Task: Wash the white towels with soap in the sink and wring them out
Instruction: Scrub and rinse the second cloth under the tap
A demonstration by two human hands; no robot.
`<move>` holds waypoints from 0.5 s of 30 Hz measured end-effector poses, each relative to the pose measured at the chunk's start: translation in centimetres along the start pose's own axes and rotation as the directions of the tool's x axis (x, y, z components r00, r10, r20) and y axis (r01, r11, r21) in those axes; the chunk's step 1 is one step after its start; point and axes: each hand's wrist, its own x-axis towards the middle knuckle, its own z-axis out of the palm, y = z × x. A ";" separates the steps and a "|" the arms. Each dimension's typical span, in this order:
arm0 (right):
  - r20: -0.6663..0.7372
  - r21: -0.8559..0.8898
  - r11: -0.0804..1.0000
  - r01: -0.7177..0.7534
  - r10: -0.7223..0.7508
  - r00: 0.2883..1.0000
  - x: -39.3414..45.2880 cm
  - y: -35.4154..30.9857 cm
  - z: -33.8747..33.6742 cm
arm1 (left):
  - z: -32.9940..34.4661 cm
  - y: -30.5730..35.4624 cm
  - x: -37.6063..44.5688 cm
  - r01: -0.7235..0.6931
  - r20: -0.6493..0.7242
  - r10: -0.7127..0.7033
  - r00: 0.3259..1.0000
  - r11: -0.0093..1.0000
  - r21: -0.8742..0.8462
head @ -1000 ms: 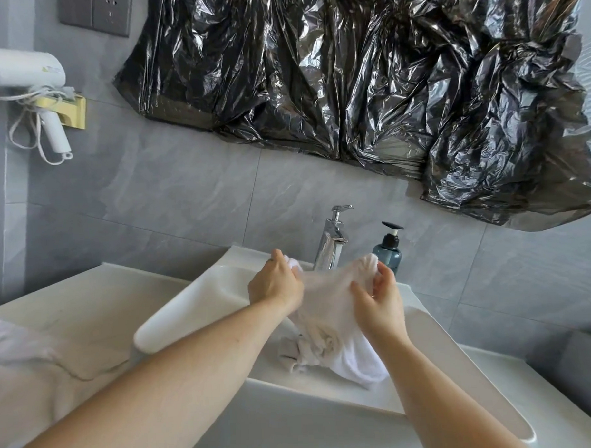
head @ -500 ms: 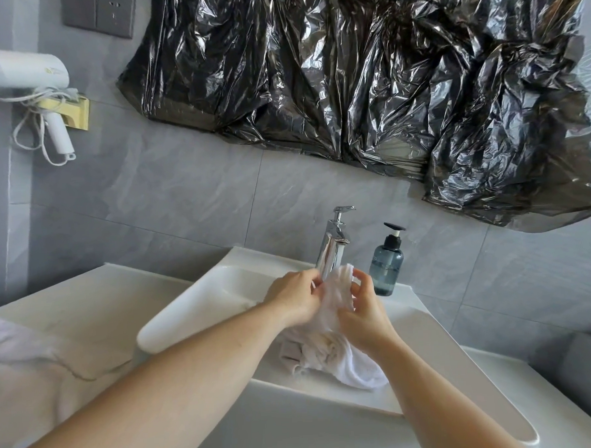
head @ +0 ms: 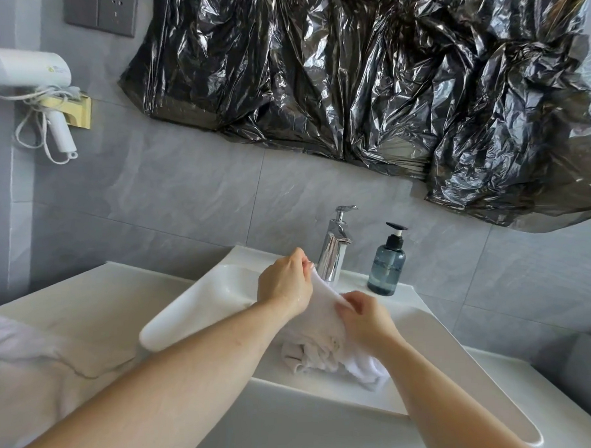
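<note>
towel [head: 324, 318]: white, wet-looking, bunched, pulled taut in a band between both hands over the sink
towel lower part: crumpled heap, lying on the basin floor below the hands
sink [head: 196, 304]: white, rectangular, shallow, tilted in view, towel inside
soap bottle [head: 387, 271]: blue-grey, clear, black pump, upright on sink ledge, just right of the tap, apart from towel

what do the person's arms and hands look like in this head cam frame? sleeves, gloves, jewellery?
Both forearms are bare for as far as the frame shows: no sleeves in view. The left hand and right hand wear no gloves, and no watch, bracelet or ring is visible. The left wrist shows a slight wet sheen. Fingernails are too small to describe.
</note>
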 end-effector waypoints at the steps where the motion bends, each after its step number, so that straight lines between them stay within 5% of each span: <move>1: -0.028 0.054 0.998 0.030 -0.029 0.999 0.1 -0.1 0.0 | -0.1 -0.1 0.0 0.008 0.016 -0.008 1.000 1.000 0.011; 5: -0.101 0.179 0.978 0.110 -0.093 0.990 0.0 -0.6 0.2 | -0.1 -0.2 -0.5 0.019 0.079 -0.021 0.997 1.000 0.025; 10: -0.176 0.397 0.917 0.049 0.024 0.984 0.2 -0.7 -0.2 | -0.4 0.2 -0.7 -0.016 0.148 0.027 0.989 0.997 -0.073; 15: -0.074 0.413 0.909 0.046 -0.017 0.997 0.3 -0.7 0.2 | -0.1 0.5 -1.1 -0.125 0.327 0.151 0.933 0.987 -0.099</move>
